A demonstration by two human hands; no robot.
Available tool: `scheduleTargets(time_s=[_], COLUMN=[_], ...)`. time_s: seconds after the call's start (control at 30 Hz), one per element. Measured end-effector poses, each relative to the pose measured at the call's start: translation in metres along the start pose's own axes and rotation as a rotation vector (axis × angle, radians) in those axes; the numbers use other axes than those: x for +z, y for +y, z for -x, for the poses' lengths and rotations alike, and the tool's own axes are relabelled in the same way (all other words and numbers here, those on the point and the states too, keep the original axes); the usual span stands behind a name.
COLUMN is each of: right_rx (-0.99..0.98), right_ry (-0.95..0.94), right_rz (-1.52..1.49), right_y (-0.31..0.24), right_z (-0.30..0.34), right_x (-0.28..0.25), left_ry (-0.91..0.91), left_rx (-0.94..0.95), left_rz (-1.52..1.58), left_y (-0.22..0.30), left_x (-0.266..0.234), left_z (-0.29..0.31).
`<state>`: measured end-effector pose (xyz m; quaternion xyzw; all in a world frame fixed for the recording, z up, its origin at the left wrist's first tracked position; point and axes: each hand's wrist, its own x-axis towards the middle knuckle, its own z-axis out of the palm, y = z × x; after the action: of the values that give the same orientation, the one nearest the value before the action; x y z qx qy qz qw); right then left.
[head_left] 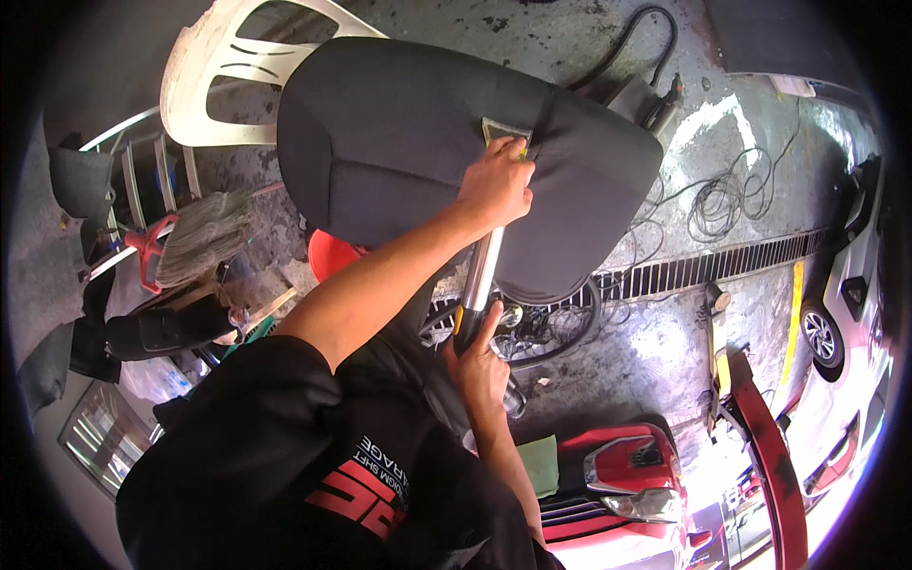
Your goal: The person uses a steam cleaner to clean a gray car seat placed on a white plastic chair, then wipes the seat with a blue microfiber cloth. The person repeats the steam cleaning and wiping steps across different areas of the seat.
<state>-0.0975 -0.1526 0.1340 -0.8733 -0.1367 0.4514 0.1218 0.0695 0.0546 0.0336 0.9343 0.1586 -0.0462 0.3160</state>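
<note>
With its nozzle set on the dark seat, nearer the right edge than the left, the metal tube is gripped twice: the left hand curls round it beside the nozzle, seemingly for pressure; the right hand wraps the black grip, apparently steadying it, one digit extended.

Under the left hand the seat is charcoal black, the nozzle just past it yellowish-edged, and the tube silver, running to a black handle with a yellow patch at the right hand. Left of the grip are an off-white chair and a red bucket. Right, the grate is striped dark and light; below, a cloth is pale green.
</note>
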Motion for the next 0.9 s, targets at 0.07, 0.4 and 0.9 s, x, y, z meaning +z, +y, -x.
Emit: scheduleTargets(time_s=[0.07,0.4,0.9], right_rx=[0.003,-0.021,0.092], right_ry=[-0.008,-0.042,-0.225], right_rz=[0.016,-0.004,0.062], right_y=[0.006,0.020,0.012], right_z=[0.008,0.033,0.130], right_x=[0.011,0.022,-0.078], left_ry=[0.001,-0.051,-0.237], left_rx=[-0.021,-0.044,-0.193], left_rz=[0.017,0.035,0.120], left_y=[0.001,0.000,0.032], left_x=[0.004,0.012,-0.029], left_z=[0.011,0.042,0.104])
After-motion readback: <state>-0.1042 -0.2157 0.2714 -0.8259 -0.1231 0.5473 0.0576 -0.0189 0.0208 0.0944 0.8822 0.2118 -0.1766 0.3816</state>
